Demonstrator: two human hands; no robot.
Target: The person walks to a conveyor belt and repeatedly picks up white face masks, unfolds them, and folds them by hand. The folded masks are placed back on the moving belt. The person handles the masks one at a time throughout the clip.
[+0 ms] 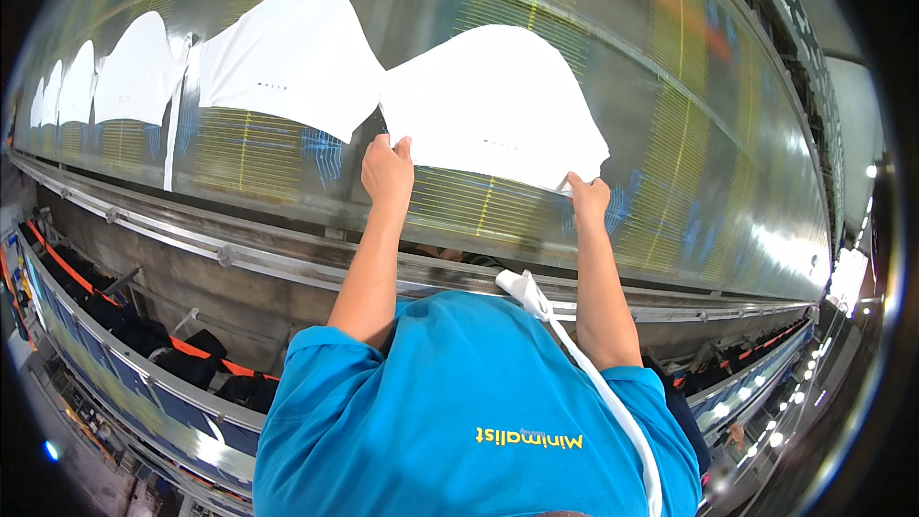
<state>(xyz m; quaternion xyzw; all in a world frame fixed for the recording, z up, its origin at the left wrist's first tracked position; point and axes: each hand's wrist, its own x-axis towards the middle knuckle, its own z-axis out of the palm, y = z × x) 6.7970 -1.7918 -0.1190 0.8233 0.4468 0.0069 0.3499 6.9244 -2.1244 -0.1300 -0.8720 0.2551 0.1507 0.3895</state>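
Both my hands hold the near edge of a white fabric panel (pixel 488 93) with a domed far edge and small dark print. My left hand (pixel 388 169) pinches its near left corner between thumb and fingers. At the near right corner, my right hand (pixel 591 197) grips the cloth, which is slightly bunched there. The panel spreads over a long table (pixel 624 244) marked with yellow ruled lines and blue strokes. Just left, another printed white panel (pixel 287 57) lies with its right side meeting or overlapping mine; I cannot tell which.
Further left, several similar white panels (pixel 133 79) form a row. A narrow white strip (pixel 171 136) hangs towards the table's near edge. Metal rails (pixel 230 255) run along that edge. A white band (pixel 610 402) crosses my blue shirt. Behind me, dark cloth (pixel 194 362) lies along another long table.
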